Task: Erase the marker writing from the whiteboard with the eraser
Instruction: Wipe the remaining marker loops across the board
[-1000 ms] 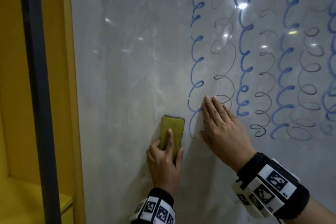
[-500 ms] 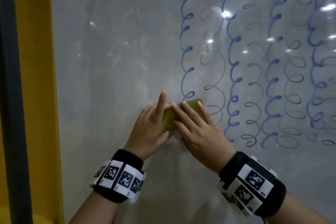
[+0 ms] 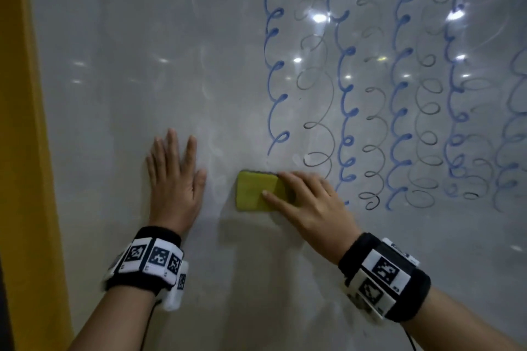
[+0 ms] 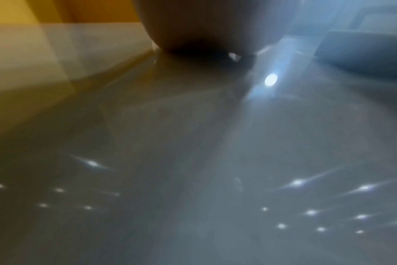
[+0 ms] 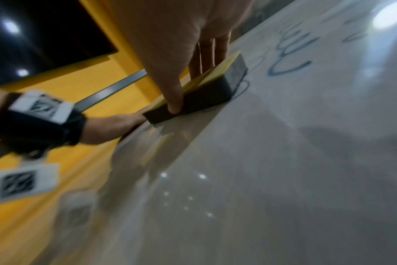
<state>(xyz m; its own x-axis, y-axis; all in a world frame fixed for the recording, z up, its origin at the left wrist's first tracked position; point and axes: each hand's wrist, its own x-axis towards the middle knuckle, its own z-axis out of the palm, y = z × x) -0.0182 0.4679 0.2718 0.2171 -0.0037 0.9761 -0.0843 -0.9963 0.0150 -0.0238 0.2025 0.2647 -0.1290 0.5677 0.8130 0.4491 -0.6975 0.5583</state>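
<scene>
The yellow eraser (image 3: 252,191) with its dark felt side lies flat against the whiteboard (image 3: 114,94), just below the leftmost blue marker spiral (image 3: 273,65). My right hand (image 3: 310,208) grips it, fingers over the top edge and thumb on the lower side; the right wrist view shows the thumb (image 5: 176,100) pressed on the eraser (image 5: 206,93). My left hand (image 3: 174,179) rests flat on the wiped board to the eraser's left, holding nothing. Blue and grey looped lines (image 3: 370,122) cover the board's right half. In the left wrist view only my palm (image 4: 193,26) on the board shows.
A yellow frame (image 3: 22,122) borders the whiteboard on the left, with a dark metal strip (image 5: 111,89) beyond it. The board's left part (image 3: 99,37) carries only faint smears and light reflections.
The eraser passed from my left hand to my right. My left hand moved left and now lies flat on the board. The bottom of the leftmost blue spiral is gone.
</scene>
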